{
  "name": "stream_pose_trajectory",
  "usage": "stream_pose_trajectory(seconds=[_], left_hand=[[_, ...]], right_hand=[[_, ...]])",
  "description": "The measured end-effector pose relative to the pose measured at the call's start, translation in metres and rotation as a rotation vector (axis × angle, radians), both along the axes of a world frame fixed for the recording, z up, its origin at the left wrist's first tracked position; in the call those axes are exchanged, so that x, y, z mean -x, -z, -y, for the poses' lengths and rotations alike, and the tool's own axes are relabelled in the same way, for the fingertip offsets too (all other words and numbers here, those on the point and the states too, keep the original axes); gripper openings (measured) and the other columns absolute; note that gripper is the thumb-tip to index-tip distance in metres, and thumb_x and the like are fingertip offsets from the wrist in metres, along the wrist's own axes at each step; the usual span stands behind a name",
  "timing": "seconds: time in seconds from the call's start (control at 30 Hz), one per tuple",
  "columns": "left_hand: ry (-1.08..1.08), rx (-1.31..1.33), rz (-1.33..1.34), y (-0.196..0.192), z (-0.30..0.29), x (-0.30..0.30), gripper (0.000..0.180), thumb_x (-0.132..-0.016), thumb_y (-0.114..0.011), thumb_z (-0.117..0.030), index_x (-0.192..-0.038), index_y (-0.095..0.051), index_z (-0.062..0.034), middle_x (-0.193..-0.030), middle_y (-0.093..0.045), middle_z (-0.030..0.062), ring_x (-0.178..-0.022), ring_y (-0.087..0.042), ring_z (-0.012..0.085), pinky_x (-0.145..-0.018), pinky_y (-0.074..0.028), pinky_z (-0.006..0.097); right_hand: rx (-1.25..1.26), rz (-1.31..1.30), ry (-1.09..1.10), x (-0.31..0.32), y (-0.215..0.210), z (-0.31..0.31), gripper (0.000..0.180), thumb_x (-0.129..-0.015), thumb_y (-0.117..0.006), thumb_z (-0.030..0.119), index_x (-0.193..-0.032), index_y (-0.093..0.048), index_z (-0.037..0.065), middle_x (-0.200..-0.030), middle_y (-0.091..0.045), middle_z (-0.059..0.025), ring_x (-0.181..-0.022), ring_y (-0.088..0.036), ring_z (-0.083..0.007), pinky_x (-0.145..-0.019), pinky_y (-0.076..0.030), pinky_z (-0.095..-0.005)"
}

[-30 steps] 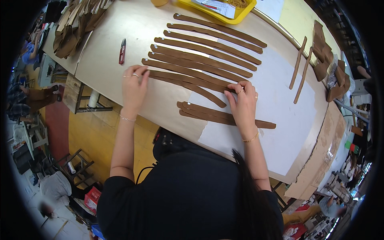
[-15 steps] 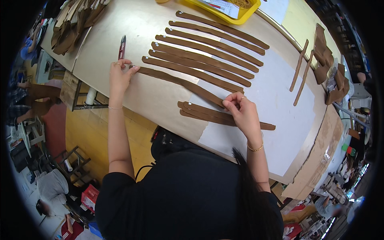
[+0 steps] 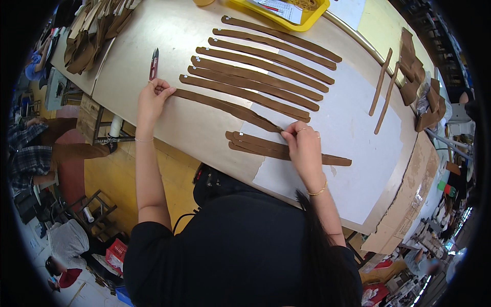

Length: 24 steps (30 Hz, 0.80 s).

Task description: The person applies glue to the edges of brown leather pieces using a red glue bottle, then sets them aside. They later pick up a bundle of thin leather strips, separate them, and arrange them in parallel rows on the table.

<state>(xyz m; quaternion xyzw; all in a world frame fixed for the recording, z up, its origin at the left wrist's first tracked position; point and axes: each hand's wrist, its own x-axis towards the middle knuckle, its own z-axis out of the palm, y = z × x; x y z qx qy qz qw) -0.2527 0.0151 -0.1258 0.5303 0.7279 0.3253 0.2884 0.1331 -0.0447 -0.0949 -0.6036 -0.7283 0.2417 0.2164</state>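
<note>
A long brown leather strip [image 3: 225,106] is being held taut at both ends over the worktable [image 3: 204,138].

Its left end is being pinched by the left hand [image 3: 151,100], just below a red-handled thread snip [image 3: 153,64]; its right end is being pinched by the right hand [image 3: 303,148], which is lying over a small stack of similar strips [image 3: 255,145]. A row of parallel strips [image 3: 255,77] is lying just beyond, with a yellow tray [image 3: 307,20] at the far edge.

At the tabletop's far edge stands a yellow tray [image 3: 313,19], rectangular, holding a white printed sheet [image 3: 279,9]. Small white tags [image 3: 211,41] dot the left ends of the brown strips. No screens show.
</note>
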Motion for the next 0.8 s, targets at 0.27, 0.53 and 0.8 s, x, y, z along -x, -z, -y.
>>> stream_pose_trajectory(seconds=[0.27,0.53,0.8], left_hand=[[0.128,0.147,0.186,-0.018,-0.008,-0.009,0.015,-0.082,-0.073,-0.008,-0.092,-0.064,-0.0002,-0.075,-0.063,0.0017,-0.064,-0.056,0.0073,-0.062,-0.047,0.021],[0.255,-0.010,-0.226,-0.036,0.023,-0.062,0.023,-0.080,-0.074,-0.014,-0.099,-0.068,-0.0026,-0.087,-0.065,0.0081,-0.068,-0.057,0.0136,-0.066,-0.050,0.029],[0.176,0.403,0.234,-0.039,0.085,-0.145,0.024,-0.084,-0.074,-0.020,-0.089,-0.066,0.0020,-0.069,-0.064,0.0042,-0.055,-0.054,0.0081,-0.052,-0.045,0.024]], right_hand=[[0.352,-0.108,0.126,-0.038,-0.019,-0.035,0.016,-0.084,-0.071,0.015,-0.084,-0.064,0.001,-0.068,-0.065,-0.0110,-0.058,-0.060,-0.0196,-0.056,-0.046,-0.0300],[-0.028,-0.068,-0.076,-0.006,-0.003,-0.004,0.021,-0.073,-0.079,0.018,-0.083,-0.064,0.008,-0.083,-0.057,-0.0046,-0.079,-0.056,-0.0237,-0.072,-0.040,-0.0368],[-0.143,-0.105,-0.301,0.034,0.008,0.029,0.016,-0.075,-0.075,0.016,-0.085,-0.065,0.010,-0.083,-0.054,-0.0019,-0.079,-0.052,-0.0210,-0.072,-0.038,-0.0351]])
